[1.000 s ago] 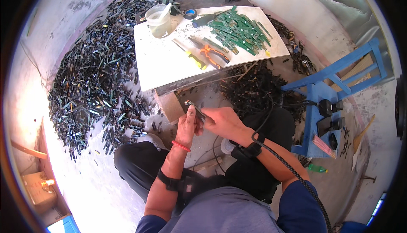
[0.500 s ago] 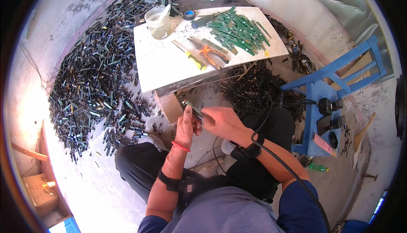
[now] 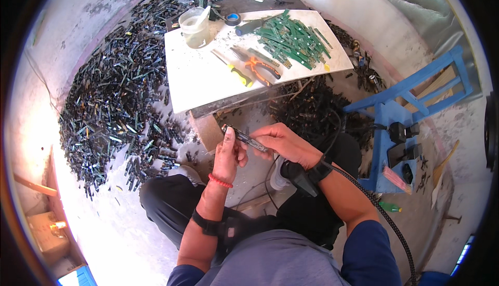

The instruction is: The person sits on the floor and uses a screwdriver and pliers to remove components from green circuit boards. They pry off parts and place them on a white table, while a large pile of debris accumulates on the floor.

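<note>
Gripped dark strip (image 3: 246,140) before desk (image 3: 189,80) in fingers of left hand (image 3: 230,153), right hand (image 3: 283,143); seemed part-done: green strips (image 3: 295,41) on desk, dark heap (image 3: 112,101) remaining left of it

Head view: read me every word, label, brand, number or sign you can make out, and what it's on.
No text can be read.
Held narrow piece: any print is too small.
Green strips: any markings are too small.
Orange-and-black pliers: any marking is too blurred.
</note>
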A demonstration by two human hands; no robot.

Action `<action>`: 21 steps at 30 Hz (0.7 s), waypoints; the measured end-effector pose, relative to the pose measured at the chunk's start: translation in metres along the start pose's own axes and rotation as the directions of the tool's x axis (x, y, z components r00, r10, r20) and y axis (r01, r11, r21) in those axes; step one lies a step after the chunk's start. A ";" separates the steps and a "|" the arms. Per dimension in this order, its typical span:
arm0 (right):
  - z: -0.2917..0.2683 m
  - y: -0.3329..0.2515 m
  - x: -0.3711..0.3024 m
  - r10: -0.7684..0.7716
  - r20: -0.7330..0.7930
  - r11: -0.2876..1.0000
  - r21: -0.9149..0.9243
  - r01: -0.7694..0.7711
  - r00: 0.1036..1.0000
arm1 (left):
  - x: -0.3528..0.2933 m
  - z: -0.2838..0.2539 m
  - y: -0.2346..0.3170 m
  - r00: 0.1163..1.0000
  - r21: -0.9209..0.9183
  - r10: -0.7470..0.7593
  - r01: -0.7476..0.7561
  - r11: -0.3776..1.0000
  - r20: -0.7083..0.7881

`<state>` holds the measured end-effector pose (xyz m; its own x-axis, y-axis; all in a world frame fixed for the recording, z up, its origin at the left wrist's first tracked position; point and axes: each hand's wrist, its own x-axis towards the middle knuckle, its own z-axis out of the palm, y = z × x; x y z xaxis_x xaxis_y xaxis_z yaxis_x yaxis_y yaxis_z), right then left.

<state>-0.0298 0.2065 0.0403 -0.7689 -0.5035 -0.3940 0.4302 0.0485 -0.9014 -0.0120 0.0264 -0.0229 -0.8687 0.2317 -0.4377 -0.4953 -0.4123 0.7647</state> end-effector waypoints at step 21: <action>-0.011 0.010 0.001 0.087 0.124 0.977 0.184 -0.109 0.988 | -0.008 -0.008 0.006 0.989 0.393 0.112 -0.143 0.908 0.099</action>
<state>-0.0313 0.2156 0.0293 -0.6641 -0.6001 -0.4459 0.5913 -0.0567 -0.8044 -0.0085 0.0153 -0.0183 -0.9149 0.2703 -0.2999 -0.3272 -0.0611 0.9430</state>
